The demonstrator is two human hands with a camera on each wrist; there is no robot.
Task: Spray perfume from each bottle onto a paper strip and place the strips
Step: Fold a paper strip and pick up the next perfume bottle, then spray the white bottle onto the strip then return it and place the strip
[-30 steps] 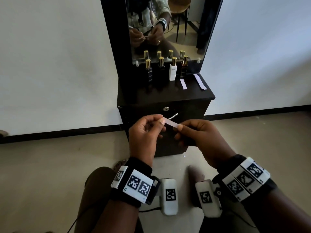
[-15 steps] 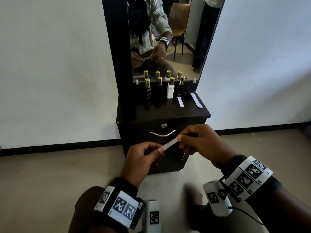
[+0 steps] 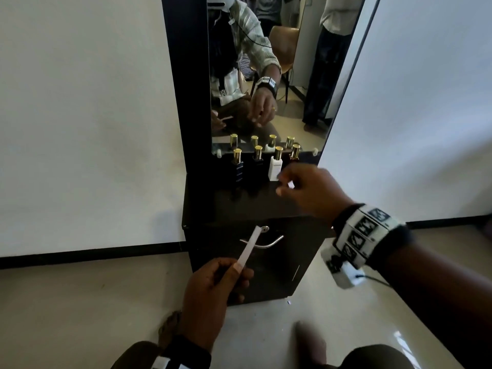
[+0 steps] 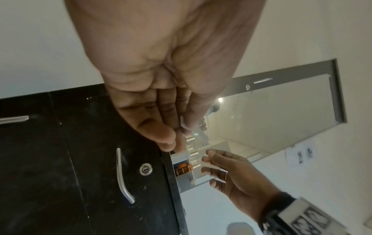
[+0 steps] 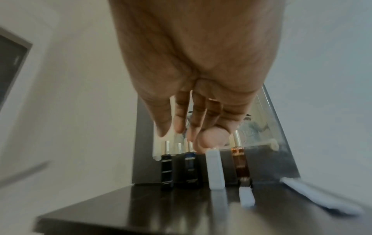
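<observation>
Left grip: the left hand [image 3: 210, 291] pinches a white paper strip [image 3: 249, 246] at its lower end between thumb and curled fingers, and the strip slants up and to the right in front of the dark cabinet door [image 3: 255, 262], crossing its curved metal handle [image 3: 266, 244] just below the round keyhole [image 3: 265, 229]. Right grip: the right hand [image 3: 311, 191] is held out over the black worktop [image 3: 239, 206], fingers apart and loosely extended toward the bottles with nothing held, its fingertips close to the white perfume bottle [image 3: 275, 169]; a pale spot shows beside the fingers in the head view, and I cannot tell what it is. Four perfume bottles with gold caps stand upright in a row against the mirror [image 3: 266, 75]: a dark bottle [image 3: 237, 169] at the left, a second dark bottle [image 3: 257, 163] next to it, then the white one, then an amber bottle [image 5: 240, 163] at the right, partly behind the right hand in the head view. In the right wrist view, blurred, a short white strip [image 5: 246, 197] lies on the worktop in front of the amber bottle, and a longer white strip [image 5: 320, 197] lies angled farther right. Both wrists carry bands with black-and-white markers.
</observation>
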